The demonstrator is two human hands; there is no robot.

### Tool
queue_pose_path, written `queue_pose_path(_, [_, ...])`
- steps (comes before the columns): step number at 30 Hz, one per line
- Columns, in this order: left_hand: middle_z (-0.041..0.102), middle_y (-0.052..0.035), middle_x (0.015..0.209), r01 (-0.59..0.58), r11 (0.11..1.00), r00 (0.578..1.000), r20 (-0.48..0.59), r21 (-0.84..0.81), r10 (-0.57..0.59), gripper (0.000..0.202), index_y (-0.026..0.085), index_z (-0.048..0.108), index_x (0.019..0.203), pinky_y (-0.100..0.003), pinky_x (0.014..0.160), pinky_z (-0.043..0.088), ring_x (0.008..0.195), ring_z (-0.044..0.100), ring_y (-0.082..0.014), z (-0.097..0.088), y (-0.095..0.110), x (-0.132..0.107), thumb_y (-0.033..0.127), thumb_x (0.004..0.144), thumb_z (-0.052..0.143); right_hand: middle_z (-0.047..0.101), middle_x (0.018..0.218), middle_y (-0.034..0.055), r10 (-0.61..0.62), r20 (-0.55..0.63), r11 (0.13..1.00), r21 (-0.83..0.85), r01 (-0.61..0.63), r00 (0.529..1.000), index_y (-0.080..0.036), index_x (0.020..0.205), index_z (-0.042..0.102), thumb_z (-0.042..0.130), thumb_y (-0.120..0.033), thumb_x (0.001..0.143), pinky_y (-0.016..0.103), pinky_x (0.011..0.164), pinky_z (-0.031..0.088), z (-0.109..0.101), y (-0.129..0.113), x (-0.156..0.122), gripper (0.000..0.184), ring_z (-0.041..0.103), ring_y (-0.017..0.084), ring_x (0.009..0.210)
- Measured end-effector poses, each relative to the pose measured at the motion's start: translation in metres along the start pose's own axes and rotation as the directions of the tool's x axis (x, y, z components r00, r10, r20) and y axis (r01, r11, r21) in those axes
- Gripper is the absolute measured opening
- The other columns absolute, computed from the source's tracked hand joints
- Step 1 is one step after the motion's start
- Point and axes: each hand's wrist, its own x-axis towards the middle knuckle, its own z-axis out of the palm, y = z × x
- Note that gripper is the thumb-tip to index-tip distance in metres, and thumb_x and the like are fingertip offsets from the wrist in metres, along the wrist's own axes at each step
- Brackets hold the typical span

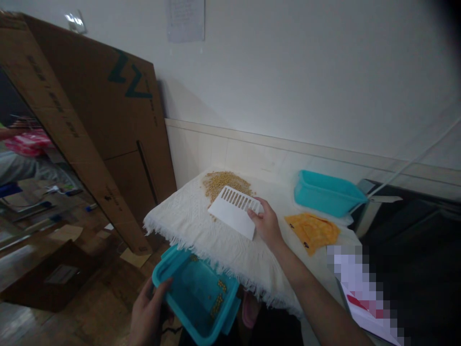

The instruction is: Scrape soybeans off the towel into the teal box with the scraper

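Note:
My left hand (147,310) grips the left rim of a teal plastic bin (190,288), held low under the fringed front edge of the table. A few small yellow beans (217,303) lie inside it, mostly along its right side. In my right hand (267,225) is a flat white slotted plastic plate (231,215), pinched at its right end, thumb on top. The plate is over the white tablecloth (183,211), its far edge against or just above a spread pile of yellow beans (225,181). Whether it touches the cloth I cannot tell.
A second teal bin (327,192) stands at the table's back right, with a crumpled orange-yellow cloth (313,230) in front. A tall cardboard box (108,120) rises on the left. The wall (288,72) borders the back. Black fabric (414,250) lies right.

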Motion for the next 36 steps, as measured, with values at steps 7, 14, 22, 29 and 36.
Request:
queue_pose_path(7, [0.056,0.0074,0.048,-0.002,1.000,1.000,0.023,0.008,0.002,0.056,0.019,0.076,0.083,-0.025,0.032,0.042,0.038,0.050,-0.0136,-0.002,-0.004,0.004,0.063,0.057,0.097,0.082,0.085,0.0044,0.019,0.028,1.000,0.021,-0.020,0.999,-0.023,0.138,0.061,0.073,-0.048,0.085,0.034,0.058,0.059,-0.001,-0.003,-0.002,0.060,0.076,0.026,0.065])
queue_pose_path(14, [0.056,0.0078,0.047,0.003,1.000,1.000,0.024,-0.012,-0.003,0.054,0.020,0.074,0.081,-0.023,0.032,0.041,0.037,0.050,-0.0125,-0.001,-0.002,0.002,0.062,0.056,0.097,0.080,0.080,0.0041,0.047,0.070,0.997,0.062,-0.052,0.996,-0.022,0.134,0.061,0.074,-0.050,0.082,0.034,0.055,0.057,0.001,-0.006,-0.006,0.061,0.076,0.027,0.063])
queue_pose_path(22, [0.051,0.0116,0.050,0.036,0.999,0.999,0.021,-0.023,-0.035,0.058,0.020,0.073,0.094,-0.017,0.036,0.033,0.039,0.043,-0.0076,-0.001,-0.001,0.000,0.064,0.063,0.095,0.081,0.091,0.0057,0.056,0.111,0.995,0.072,-0.064,0.992,-0.023,0.133,0.062,0.075,-0.053,0.081,0.035,0.058,0.059,0.001,-0.005,-0.006,0.061,0.076,0.026,0.066])
queue_pose_path(29, [0.049,0.0123,0.049,0.019,0.998,1.000,-0.007,-0.062,-0.020,0.052,0.021,0.072,0.090,-0.018,0.036,0.032,0.038,0.042,-0.0084,-0.003,0.001,0.007,0.061,0.066,0.094,0.081,0.089,0.0047,0.048,0.126,0.992,0.113,-0.063,0.991,-0.022,0.136,0.061,0.075,-0.053,0.083,0.034,0.057,0.058,0.006,-0.003,-0.009,0.063,0.074,0.024,0.064])
queue_pose_path(36, [0.049,0.0120,0.050,-0.023,0.998,1.000,-0.008,-0.065,0.022,0.055,0.021,0.071,0.086,-0.017,0.038,0.033,0.041,0.042,-0.0075,-0.007,0.001,0.013,0.065,0.064,0.095,0.078,0.083,0.0026,0.073,0.145,0.981,0.166,-0.097,0.987,-0.022,0.135,0.060,0.080,-0.058,0.080,0.031,0.056,0.056,0.009,-0.005,-0.008,0.068,0.072,0.023,0.065])
